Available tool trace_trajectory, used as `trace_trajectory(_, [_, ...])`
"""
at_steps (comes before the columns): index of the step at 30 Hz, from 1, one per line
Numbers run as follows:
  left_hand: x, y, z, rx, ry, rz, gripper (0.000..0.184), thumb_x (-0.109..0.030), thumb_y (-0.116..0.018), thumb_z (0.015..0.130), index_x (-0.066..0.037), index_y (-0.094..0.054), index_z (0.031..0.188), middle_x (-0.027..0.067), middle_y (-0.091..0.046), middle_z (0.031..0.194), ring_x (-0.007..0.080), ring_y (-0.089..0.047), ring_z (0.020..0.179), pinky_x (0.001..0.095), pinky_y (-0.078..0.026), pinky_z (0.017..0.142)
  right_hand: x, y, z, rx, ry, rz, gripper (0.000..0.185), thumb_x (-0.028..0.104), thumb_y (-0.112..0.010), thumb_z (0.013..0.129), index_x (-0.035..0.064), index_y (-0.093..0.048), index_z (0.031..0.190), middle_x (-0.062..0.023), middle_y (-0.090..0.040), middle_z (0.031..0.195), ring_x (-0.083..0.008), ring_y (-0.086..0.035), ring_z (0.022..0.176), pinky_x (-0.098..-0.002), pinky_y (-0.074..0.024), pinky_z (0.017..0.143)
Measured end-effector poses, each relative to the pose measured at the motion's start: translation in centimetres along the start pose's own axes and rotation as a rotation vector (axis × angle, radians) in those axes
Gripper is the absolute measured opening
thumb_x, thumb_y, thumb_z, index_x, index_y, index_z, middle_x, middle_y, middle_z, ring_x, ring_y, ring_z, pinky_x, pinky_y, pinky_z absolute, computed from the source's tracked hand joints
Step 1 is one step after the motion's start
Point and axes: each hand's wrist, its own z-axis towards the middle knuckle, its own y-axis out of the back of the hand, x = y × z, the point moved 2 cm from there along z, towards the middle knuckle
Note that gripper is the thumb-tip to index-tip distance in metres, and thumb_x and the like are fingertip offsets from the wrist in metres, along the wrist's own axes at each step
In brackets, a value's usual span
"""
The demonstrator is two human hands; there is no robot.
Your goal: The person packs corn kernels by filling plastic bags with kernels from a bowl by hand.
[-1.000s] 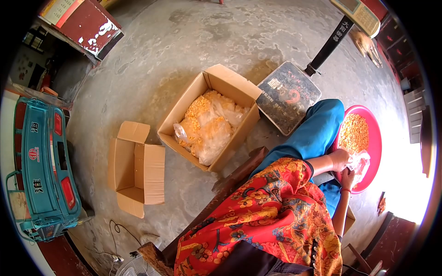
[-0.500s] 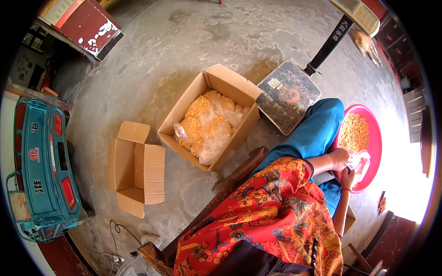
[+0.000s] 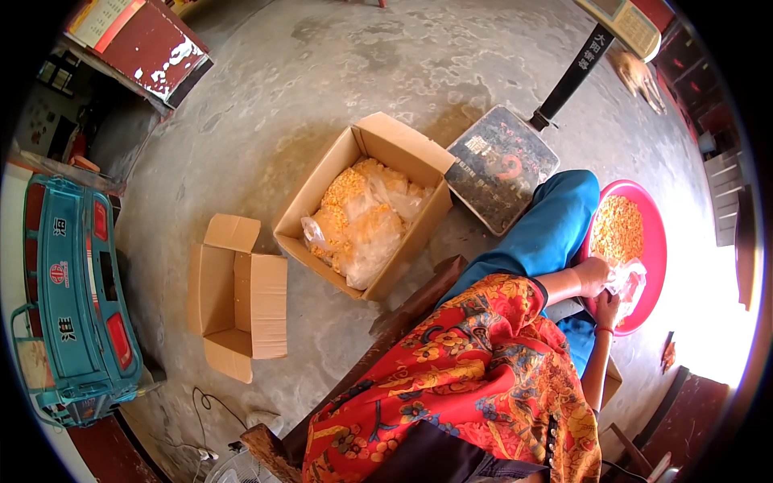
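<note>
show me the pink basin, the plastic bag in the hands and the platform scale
Pink basin [image 3: 655, 259]: head view, on its bare inner wall.
Plastic bag [image 3: 632, 282]: head view, on its crumpled middle.
Platform scale [image 3: 503, 167]: head view, on its flat top.

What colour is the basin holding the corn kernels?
The basin is bright pink, best seen in the head view.

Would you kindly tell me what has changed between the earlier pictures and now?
Nothing visibly changed beyond a slight shift of the whole view. The left hand and right hand still hold the bag over the basin; the kernels and scale stayed put.
</note>
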Motion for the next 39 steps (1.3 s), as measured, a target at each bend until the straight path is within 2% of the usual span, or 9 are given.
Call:
trace_trajectory(10, [-0.6, 0.9, -0.1, -0.043, 0.025, -0.011, 0.017, -0.014, -0.056, 0.068, -0.012, -0.063, 0.083, 0.0107, -0.061, 0.074, 0.0304, -0.06, 0.076, 0.0426, -0.045, 0.067, -0.4, -0.1, 0.3, -0.002, 0.044, 0.001, 0.031, 0.019, -0.053, 0.082, -0.0042, -0.056, 0.102, -0.0199, -0.062, 0.092, -0.0294, -0.059, 0.085, -0.0381, -0.0448, 0.075])
trace_trajectory(17, [-0.8, 0.7, -0.1, -0.087, 0.036, 0.021, 0.016, -0.015, -0.051, 0.075, -0.012, -0.062, 0.087, 0.0106, -0.061, 0.074, 0.0293, -0.061, 0.072, 0.0418, -0.046, 0.066, 0.1, -0.2, 0.1, -0.036, 0.112, 0.058, 0.023, 0.016, -0.052, 0.082, -0.0037, -0.058, 0.093, -0.0167, -0.062, 0.083, -0.026, -0.057, 0.075, -0.0377, -0.0446, 0.07])
trace_trajectory(19, [-0.7, 0.5, 0.1, -0.078, 0.051, 0.027, 0.017, -0.016, -0.05, 0.076, -0.012, -0.062, 0.088, 0.0107, -0.061, 0.074, 0.0291, -0.061, 0.072, 0.0415, -0.046, 0.066, 0.6, 0.0, 0.2, 0.062, 0.174, 0.139, 0.019, 0.014, -0.051, 0.083, -0.0027, -0.058, 0.088, -0.0149, -0.061, 0.079, -0.0232, -0.056, 0.072, -0.0369, -0.0442, 0.067])
trace_trajectory(24, [-0.4, 0.5, 0.1, -0.044, 0.043, -0.007, 0.02, -0.018, -0.048, 0.079, -0.012, -0.061, 0.093, 0.011, -0.061, 0.075, 0.0281, -0.061, 0.073, 0.0408, -0.046, 0.064, -0.1, -0.2, 0.5, 0.056, 0.145, 0.122, 0.019, 0.013, -0.051, 0.083, -0.0018, -0.06, 0.09, -0.0146, -0.062, 0.081, -0.0227, -0.058, 0.076, -0.0353, -0.0451, 0.069])
trace_trajectory(26, [-0.6, 0.5, 0.2, 0.064, 0.039, 0.088, 0.022, -0.018, -0.048, 0.08, -0.012, -0.061, 0.097, 0.0111, -0.061, 0.076, 0.0281, -0.061, 0.072, 0.0407, -0.047, 0.062, -2.2, -0.8, 1.1, 0.041, 0.133, 0.089, 0.02, 0.014, -0.051, 0.083, -0.0017, -0.06, 0.092, -0.015, -0.062, 0.083, -0.0236, -0.058, 0.077, -0.0353, -0.0455, 0.07])
trace_trajectory(28, [-0.3, 0.2, 0.1, 0.048, 0.032, 0.082, 0.022, -0.018, -0.048, 0.079, -0.012, -0.061, 0.097, 0.0113, -0.062, 0.076, 0.0281, -0.062, 0.072, 0.0408, -0.047, 0.062, -3.1, -1.1, 1.1, -0.05, 0.116, 0.047, 0.024, 0.017, -0.053, 0.083, -0.0013, -0.061, 0.096, -0.0163, -0.063, 0.086, -0.0269, -0.06, 0.079, -0.036, -0.0459, 0.073])
trace_trajectory(31, [0.0, -0.5, 0.1, 0.021, 0.032, 0.063, 0.022, -0.017, -0.048, 0.079, -0.012, -0.061, 0.097, 0.0116, -0.062, 0.077, 0.0286, -0.062, 0.072, 0.0409, -0.048, 0.062, -2.4, -0.8, 0.9, 0.003, 0.082, 0.063, 0.026, 0.019, -0.053, 0.083, -0.0011, -0.061, 0.097, -0.0177, -0.063, 0.087, -0.0296, -0.06, 0.08, -0.0375, -0.0458, 0.073])
trace_trajectory(38, [0.0, -0.3, -0.1, 0.022, 0.065, -0.019, 0.027, -0.014, -0.052, 0.074, -0.012, -0.06, 0.101, 0.0124, -0.062, 0.082, 0.0318, -0.061, 0.075, 0.042, -0.048, 0.065, -1.3, -0.4, 0.6, -0.02, 0.106, -0.035, 0.027, 0.021, -0.054, 0.083, -0.0025, -0.06, 0.095, -0.0196, -0.062, 0.084, -0.0291, -0.059, 0.078, -0.0395, -0.0452, 0.068])
trace_trajectory(39, [0.0, -0.3, -0.1, 0.023, 0.065, -0.02, 0.027, -0.014, -0.052, 0.074, -0.012, -0.06, 0.101, 0.0124, -0.062, 0.082, 0.0318, -0.061, 0.075, 0.042, -0.048, 0.065, -1.4, -0.5, 0.7, -0.009, 0.098, -0.008, 0.027, 0.02, -0.054, 0.082, -0.0034, -0.06, 0.095, -0.0177, -0.062, 0.081, -0.0245, -0.059, 0.074, -0.0365, -0.0451, 0.065])
